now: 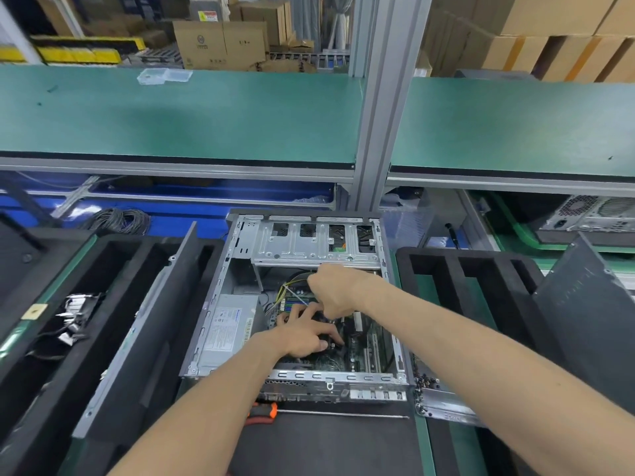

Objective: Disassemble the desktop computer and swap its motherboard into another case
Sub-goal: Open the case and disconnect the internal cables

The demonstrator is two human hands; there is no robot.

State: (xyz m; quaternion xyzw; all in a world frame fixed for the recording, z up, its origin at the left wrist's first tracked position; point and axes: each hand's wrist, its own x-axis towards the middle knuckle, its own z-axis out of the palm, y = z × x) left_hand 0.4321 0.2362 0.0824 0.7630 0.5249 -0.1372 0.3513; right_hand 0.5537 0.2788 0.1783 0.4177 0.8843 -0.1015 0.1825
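Case: open desktop computer case point(302, 304) lies on its side at centre frame, side panel off, interior facing up.
Motherboard: green motherboard point(364, 352) sits inside the case, lower right of the interior, partly hidden by both hands.
Power supply: grey power supply point(226, 331) occupies the lower left of the interior, label facing up.
Drive cage: bare metal drive cage point(316, 242) spans the far end of the case.
Left hand: left hand point(305, 333) reaches in from lower centre, fingers spread and curled down over a dark cooler block point(326, 338) on the board; whether it grips or only rests there cannot be told.
Right hand: right hand point(333, 292) comes in from the right, fingers curled tight above the left hand, just beside a bundle of yellow and black wires point(290, 286); what it pinches, if anything, is hidden.
Screwdriver: orange-handled screwdriver point(264, 412) lies on the dark mat just below the case, shaft pointing right.
Side panel: grey side panel point(144, 324) leans tilted to the left of the case.
Foam trays: black foam trays point(457, 266) flank the case left and right.
Second case: another computer case point(591, 214) stands at the right edge.
Shelf: green shelf point(171, 118) crosses the upper frame, with a clear plastic box point(164, 76) on it.
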